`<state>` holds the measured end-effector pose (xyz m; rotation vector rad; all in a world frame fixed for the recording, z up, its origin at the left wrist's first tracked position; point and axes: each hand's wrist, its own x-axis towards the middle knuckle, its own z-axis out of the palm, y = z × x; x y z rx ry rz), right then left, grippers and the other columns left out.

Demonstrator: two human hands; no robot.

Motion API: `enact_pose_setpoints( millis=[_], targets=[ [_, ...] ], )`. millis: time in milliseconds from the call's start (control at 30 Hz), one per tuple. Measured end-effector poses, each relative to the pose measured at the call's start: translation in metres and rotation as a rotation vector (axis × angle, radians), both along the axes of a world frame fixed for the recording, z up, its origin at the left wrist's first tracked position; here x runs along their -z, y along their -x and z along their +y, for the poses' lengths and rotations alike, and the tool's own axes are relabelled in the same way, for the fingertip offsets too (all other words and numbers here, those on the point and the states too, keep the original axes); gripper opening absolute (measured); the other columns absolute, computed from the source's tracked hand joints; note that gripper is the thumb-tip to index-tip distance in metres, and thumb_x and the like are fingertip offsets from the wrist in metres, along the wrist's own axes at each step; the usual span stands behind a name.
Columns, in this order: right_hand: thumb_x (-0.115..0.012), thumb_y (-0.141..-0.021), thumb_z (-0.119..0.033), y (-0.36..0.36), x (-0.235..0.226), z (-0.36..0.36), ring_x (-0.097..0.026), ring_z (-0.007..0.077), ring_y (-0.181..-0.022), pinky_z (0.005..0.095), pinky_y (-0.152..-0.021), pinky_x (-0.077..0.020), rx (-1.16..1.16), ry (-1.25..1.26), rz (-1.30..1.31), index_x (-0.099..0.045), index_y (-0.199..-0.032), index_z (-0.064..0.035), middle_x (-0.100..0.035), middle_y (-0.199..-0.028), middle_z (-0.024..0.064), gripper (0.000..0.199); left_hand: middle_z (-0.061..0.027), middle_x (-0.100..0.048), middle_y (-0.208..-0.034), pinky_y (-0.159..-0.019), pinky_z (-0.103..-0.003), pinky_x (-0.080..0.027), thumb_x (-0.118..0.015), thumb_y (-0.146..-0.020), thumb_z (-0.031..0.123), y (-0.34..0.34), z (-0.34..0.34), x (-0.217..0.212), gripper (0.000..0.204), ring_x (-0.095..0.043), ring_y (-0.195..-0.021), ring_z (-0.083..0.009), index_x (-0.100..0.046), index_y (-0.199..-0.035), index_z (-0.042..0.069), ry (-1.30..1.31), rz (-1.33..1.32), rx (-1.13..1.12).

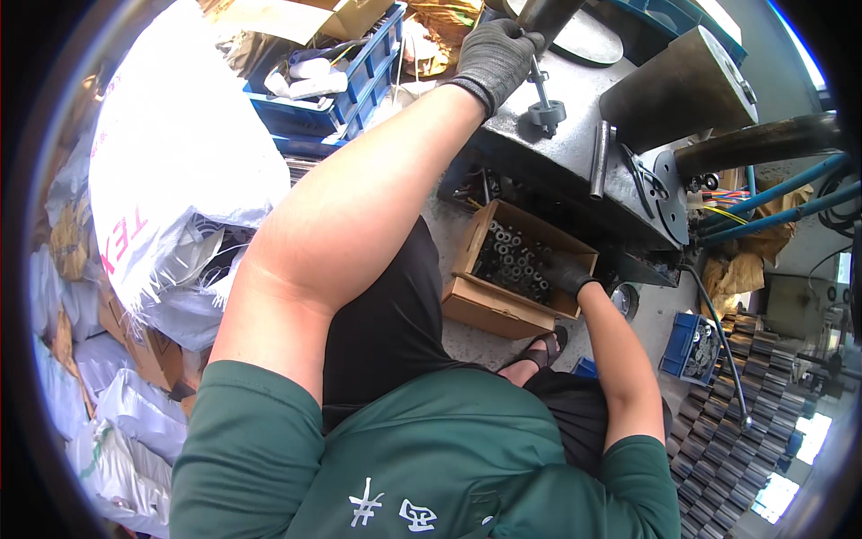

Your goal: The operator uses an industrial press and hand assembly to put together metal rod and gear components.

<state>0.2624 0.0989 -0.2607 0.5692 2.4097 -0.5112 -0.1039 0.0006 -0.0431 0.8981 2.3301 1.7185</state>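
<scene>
My left hand [496,61], in a dark grey knit glove, is closed at the top of a slim metal rod [539,81]. A grey collar-like metal piece [547,114] is at the rod's lower end, above the steel machine table. Down in an open cardboard box [483,221] lie many small ring-shaped metal parts [514,256]. My right hand [566,272], in a dark glove, reaches into the right side of this box among the parts. Its fingers blend into the dark contents, so their grip is hidden.
A large dark cylinder [678,90] and a short metal tube [601,160] are on the steel table [575,103]. Blue crates [359,85] stand at upper left beside a big white sack [184,162]. Stacked metal bars [732,413] and a blue bin [684,346] lie right.
</scene>
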Motion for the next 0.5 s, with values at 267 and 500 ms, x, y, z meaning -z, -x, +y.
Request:
enact_pose_setpoints(
  millis=[267,500],
  targets=[
    [-0.047,-0.099,-0.053,-0.031,0.076,-0.036,-0.057,0.0400,-0.133,0.0450,-0.115,-0.0416,0.043,-0.008,-0.027,-0.062,-0.140,-0.0107,-0.062,-0.141,0.0247,0.061,-0.0110,-0.072,-0.091,-0.067,-0.033,-0.058,-0.067,-0.095,0.018,-0.018,-0.007,-0.031,0.032,-0.069,-0.079,-0.0179,-0.066,-0.121,-0.001,-0.192,-0.319,0.166],
    [-0.045,-0.099,-0.053,-0.030,0.078,-0.032,-0.055,0.0350,-0.136,0.0408,-0.118,-0.0402,0.044,-0.012,-0.232,-0.063,-0.141,-0.0116,-0.060,-0.146,0.0187,0.062,-0.0107,-0.073,-0.090,-0.073,-0.035,-0.056,-0.071,-0.094,0.021,-0.012,-0.004,-0.012,0.032,-0.069,-0.080,-0.0187,-0.069,-0.116,-0.002,-0.226,-0.276,0.198]
  ],
)
